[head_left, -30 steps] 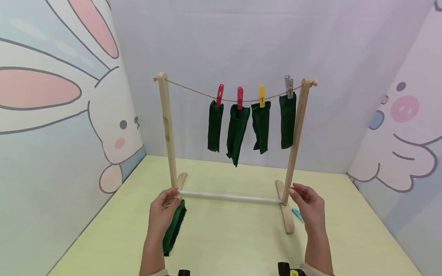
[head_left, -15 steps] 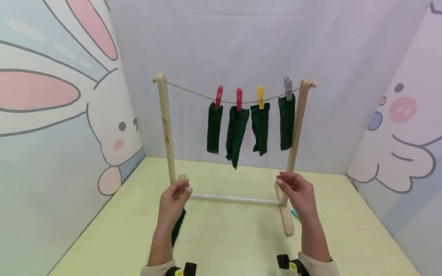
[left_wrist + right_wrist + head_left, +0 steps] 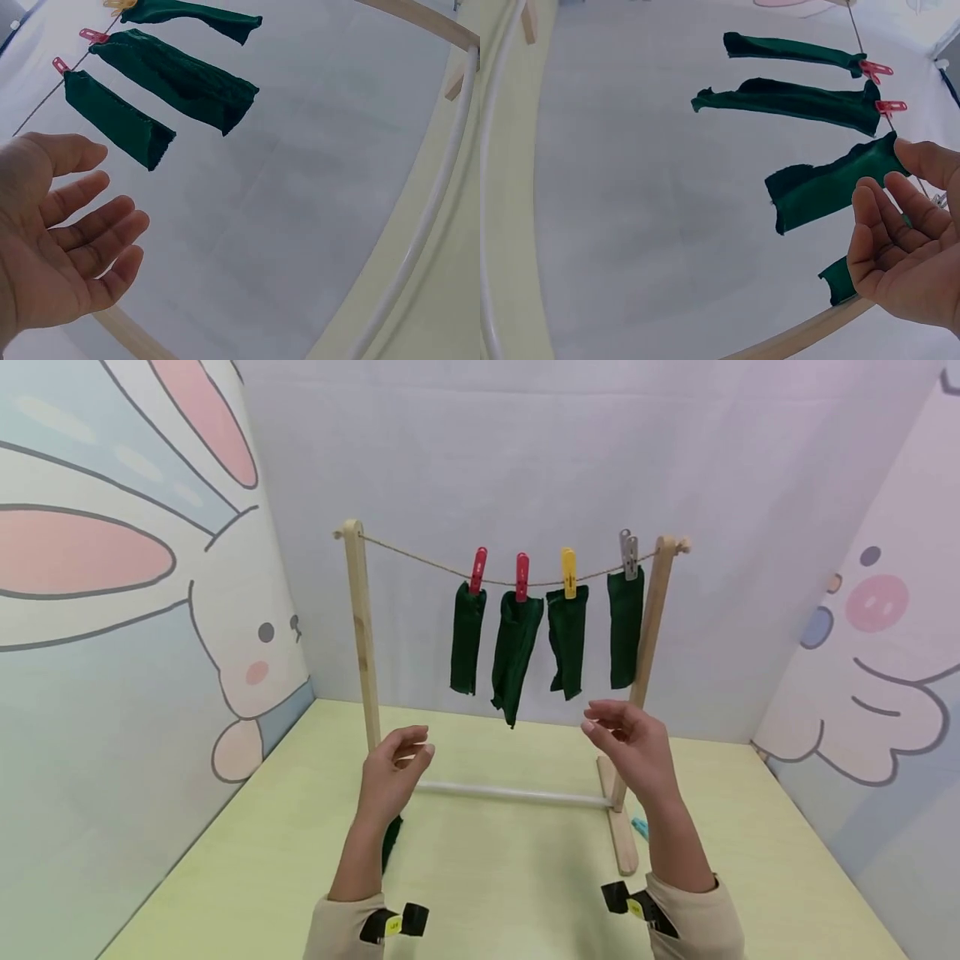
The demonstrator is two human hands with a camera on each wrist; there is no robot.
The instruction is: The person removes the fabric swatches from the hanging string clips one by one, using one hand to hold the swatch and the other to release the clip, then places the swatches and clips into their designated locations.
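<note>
Both hands hold nothing, fingers loosely bent. My left hand (image 3: 392,781) is raised in front of the left wooden post (image 3: 361,627); my right hand (image 3: 632,747) is before the right post (image 3: 654,618), slightly higher. Above them a rope (image 3: 420,557) sags between the posts, with several dark green cloth strips (image 3: 517,647) hanging from it. Two red clothespins (image 3: 478,570), a yellow clothespin (image 3: 569,572) and a grey clothespin (image 3: 630,556) grip the strips. In the right wrist view, the right hand overlaps a green strip (image 3: 832,184); whether they touch cannot be told.
Another green cloth (image 3: 391,842) lies on the pale yellow table (image 3: 495,877), mostly hidden behind the left forearm. A light blue clothespin (image 3: 641,827) lies beside the right wooden foot (image 3: 622,843). A white crossbar (image 3: 510,793) joins the posts low down. Cartoon-printed walls stand at both sides.
From beside the bottoms of the posts, both hands have risen and come closer together. The hanging strips and the rack look unchanged; the left forearm covers more of the cloth on the table.
</note>
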